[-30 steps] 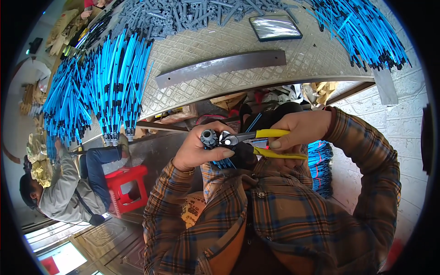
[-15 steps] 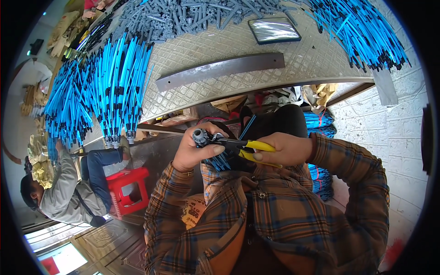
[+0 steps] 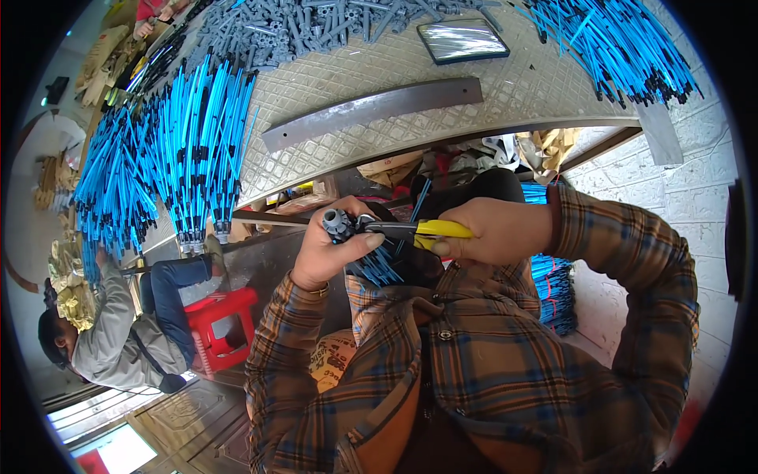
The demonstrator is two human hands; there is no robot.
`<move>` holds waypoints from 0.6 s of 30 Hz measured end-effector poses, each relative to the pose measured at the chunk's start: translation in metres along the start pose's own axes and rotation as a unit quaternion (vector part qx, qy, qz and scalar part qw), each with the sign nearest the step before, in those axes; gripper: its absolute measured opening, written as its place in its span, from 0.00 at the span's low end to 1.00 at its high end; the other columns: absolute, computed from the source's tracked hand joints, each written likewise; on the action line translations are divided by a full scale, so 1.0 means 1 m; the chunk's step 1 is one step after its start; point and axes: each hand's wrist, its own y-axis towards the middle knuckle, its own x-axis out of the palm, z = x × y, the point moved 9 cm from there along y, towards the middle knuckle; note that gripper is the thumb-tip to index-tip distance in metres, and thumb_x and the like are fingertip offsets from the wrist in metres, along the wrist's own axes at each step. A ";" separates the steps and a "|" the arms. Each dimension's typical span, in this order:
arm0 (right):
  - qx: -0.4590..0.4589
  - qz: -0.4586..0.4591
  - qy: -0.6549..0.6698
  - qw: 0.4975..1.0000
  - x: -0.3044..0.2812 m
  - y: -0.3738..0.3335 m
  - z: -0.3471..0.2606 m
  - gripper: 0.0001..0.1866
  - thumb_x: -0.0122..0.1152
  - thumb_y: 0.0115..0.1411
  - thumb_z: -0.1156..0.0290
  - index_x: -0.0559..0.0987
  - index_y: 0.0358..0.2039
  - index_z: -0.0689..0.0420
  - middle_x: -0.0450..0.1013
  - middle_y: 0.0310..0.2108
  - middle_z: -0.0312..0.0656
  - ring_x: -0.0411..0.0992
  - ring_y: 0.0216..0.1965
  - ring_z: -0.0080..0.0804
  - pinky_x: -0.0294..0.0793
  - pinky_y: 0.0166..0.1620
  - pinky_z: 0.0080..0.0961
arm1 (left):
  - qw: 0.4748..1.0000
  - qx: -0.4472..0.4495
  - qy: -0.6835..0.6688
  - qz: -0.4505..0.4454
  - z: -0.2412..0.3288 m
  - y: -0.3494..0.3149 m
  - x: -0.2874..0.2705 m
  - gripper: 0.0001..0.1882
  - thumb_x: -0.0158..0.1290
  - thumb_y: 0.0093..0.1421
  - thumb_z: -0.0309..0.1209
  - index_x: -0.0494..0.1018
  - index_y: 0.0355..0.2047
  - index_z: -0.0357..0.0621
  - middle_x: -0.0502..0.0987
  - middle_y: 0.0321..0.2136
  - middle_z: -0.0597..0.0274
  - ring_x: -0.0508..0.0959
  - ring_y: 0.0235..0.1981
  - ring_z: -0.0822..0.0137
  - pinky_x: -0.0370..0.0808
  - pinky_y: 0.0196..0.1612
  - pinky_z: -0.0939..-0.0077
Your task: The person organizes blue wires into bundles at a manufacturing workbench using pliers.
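My left hand (image 3: 318,258) is closed around a grey plastic tubular fitting (image 3: 338,222), its round open end facing up. In my right hand (image 3: 501,227) is a pair of pliers with yellow handles (image 3: 444,228), and their dark jaws reach to the side of the fitting beside my left thumb. The fingers of the left hand hide whether the jaws bite on it. Just below the pliers, short blue tubes or rods (image 3: 380,267) show over my lap. One thin blue rod (image 3: 422,199) sticks up behind the pliers.
Across the table (image 3: 316,99) lie a long grey metal bar (image 3: 371,113), a dark-framed shiny rectangle (image 3: 462,41) and a heap of grey fittings (image 3: 296,31). Blue rod bundles (image 3: 193,154) and more blue rods (image 3: 620,51) flank them. At left, a person (image 3: 126,332) sits by a red stool (image 3: 221,328).
My right hand has turned and risen, bringing the pliers nearly level and their handles closer together. The left hand still holds the fitting. The whole view has shifted slightly.
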 end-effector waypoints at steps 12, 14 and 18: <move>-0.060 0.096 -0.288 0.951 -0.017 0.003 -0.034 0.20 0.51 0.59 0.54 0.71 0.31 0.62 0.70 0.21 0.51 0.71 0.25 0.48 0.68 0.29 0.35 | 0.996 0.035 -0.071 0.042 0.000 -0.004 -0.015 0.25 0.63 0.45 0.38 0.70 0.37 0.33 0.72 0.26 0.64 0.71 0.30 0.74 0.67 0.33 0.80; -0.060 0.100 -0.281 0.953 -0.017 0.005 -0.035 0.20 0.51 0.58 0.54 0.71 0.30 0.63 0.70 0.21 0.51 0.71 0.26 0.48 0.68 0.30 0.36 | 0.993 0.043 -0.110 0.007 -0.001 -0.006 -0.016 0.30 0.64 0.44 0.43 0.69 0.39 0.31 0.73 0.26 0.63 0.71 0.30 0.72 0.68 0.33 0.78; -0.064 0.063 -0.183 0.979 -0.014 0.009 -0.032 0.22 0.51 0.58 0.53 0.72 0.31 0.63 0.70 0.22 0.51 0.71 0.26 0.46 0.68 0.30 0.35 | 0.990 0.058 -0.126 -0.034 -0.001 -0.009 -0.014 0.43 0.63 0.38 0.55 0.68 0.41 0.27 0.73 0.25 0.60 0.72 0.30 0.66 0.69 0.34 0.73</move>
